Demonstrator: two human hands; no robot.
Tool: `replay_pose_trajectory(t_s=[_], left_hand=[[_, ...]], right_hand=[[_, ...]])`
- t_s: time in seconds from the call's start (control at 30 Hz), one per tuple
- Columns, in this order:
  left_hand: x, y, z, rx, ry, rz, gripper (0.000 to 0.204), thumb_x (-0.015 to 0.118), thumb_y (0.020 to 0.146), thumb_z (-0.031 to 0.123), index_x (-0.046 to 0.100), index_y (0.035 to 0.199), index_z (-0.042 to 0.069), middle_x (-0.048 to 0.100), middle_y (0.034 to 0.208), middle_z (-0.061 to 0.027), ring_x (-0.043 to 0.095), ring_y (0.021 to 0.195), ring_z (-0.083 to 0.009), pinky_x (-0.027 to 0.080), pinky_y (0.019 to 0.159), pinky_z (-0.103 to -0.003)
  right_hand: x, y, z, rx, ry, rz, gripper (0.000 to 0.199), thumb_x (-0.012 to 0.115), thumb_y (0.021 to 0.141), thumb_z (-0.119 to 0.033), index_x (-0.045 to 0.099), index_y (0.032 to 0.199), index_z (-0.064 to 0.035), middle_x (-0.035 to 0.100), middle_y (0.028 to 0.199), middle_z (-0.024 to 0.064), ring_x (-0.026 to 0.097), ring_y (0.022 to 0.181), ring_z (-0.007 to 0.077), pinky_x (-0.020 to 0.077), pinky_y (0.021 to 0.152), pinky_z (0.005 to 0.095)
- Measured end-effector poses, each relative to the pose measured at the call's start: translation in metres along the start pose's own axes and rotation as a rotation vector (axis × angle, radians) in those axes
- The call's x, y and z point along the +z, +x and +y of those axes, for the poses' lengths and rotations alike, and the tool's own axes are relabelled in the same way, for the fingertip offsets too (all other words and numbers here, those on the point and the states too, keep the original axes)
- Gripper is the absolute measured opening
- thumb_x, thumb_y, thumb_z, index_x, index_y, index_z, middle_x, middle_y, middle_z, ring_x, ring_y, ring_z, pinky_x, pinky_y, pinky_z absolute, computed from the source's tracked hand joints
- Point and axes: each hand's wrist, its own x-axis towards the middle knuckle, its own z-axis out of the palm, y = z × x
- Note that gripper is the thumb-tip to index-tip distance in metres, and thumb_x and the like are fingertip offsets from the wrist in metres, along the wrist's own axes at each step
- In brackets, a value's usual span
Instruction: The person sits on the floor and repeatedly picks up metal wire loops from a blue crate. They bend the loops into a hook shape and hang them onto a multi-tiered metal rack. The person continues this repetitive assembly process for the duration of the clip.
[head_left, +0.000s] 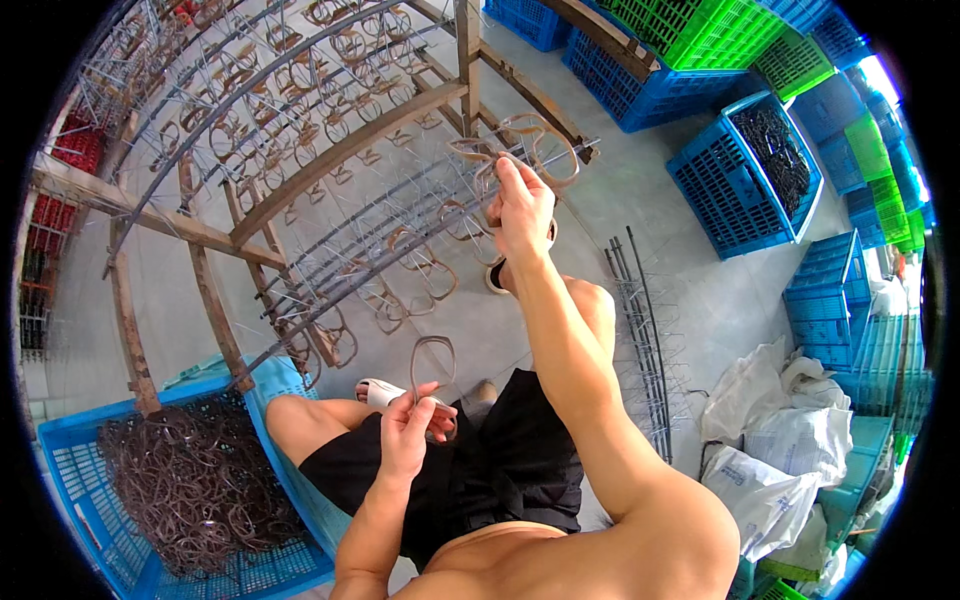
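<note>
The left hand (408,440) pinches one brown eyeglass frame (432,362) over the lap, beside a blue crate (85,500) heaped with uncounted frames. Farther out, the right hand (522,205) pinches a second frame (535,148) at a wire rack rod (400,235); a loose grip could drop it, or jostling could shake off neighbouring hung frames.

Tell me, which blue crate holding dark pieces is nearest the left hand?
The blue crate at lower left, beside the person's left knee, full of brown frames. The other filled crate sits far right.
</note>
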Motion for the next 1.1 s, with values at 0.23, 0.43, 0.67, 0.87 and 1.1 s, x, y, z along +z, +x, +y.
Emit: replay_pose_trajectory(t_s=[0.23,0.43,0.67,0.87,1.1], left_hand=[[-0.002,-0.001,0.003,-0.022,-0.011,-0.013,0.029,0.054,0.092,0.021,0.057,0.115,0.003,0.068,0.082,-0.0113,0.058,0.057,-0.008,0.04,0.045,-0.018],[-0.005,-0.005,0.001,0.007,-0.022,-0.016,0.029,0.055,0.092,0.022,0.058,0.114,0.004,0.068,0.082,-0.0109,0.056,0.055,-0.0072,0.039,0.044,-0.017],[-0.004,-0.008,0.003,-0.005,-0.036,-0.01,0.03,0.055,0.092,0.022,0.056,0.115,0.003,0.068,0.082,-0.0109,0.055,0.056,-0.0068,0.039,0.045,-0.017],[-0.006,-0.01,0.005,0.013,-0.018,-0.004,0.029,0.053,0.093,0.022,0.056,0.115,0.003,0.067,0.083,-0.0105,0.055,0.057,-0.0068,0.039,0.046,-0.017],[-0.003,-0.009,0.021,0.074,-0.015,0.078,0.028,0.053,0.093,0.023,0.058,0.111,0.001,0.062,0.073,-0.0031,0.048,0.058,-0.0039,0.037,0.05,-0.017]], right_hand=[[0.0,-0.005,0.002,-0.037,-0.333,-0.156,0.016,0.059,0.089,-0.017,0.06,0.083,-0.0023,0.044,0.057,-0.0054,0.034,0.045,0.0026,0.0273,0.04,0.021],[0.0,-0.007,-0.007,-0.071,-0.397,-0.115,0.019,0.059,0.088,-0.018,0.059,0.079,-0.0017,0.043,0.056,-0.0059,0.035,0.045,0.0031,0.028,0.04,0.0212],[-0.003,-0.005,-0.004,-0.095,-0.378,-0.137,0.019,0.059,0.089,-0.019,0.059,0.079,-0.0023,0.045,0.056,-0.0046,0.038,0.045,0.0038,0.0301,0.041,0.0217],[0.002,0.0,-0.007,-0.128,-0.443,-0.078,0.022,0.059,0.089,-0.02,0.059,0.079,-0.0011,0.045,0.056,-0.0051,0.036,0.045,0.0034,0.0282,0.041,0.0215],[0.001,-0.047,-0.011,-0.738,-1.325,0.12,0.031,0.058,0.085,-0.023,0.055,0.111,-0.0044,0.05,0.102,0.0213,0.051,0.088,0.0307,0.0417,0.077,0.0381]])
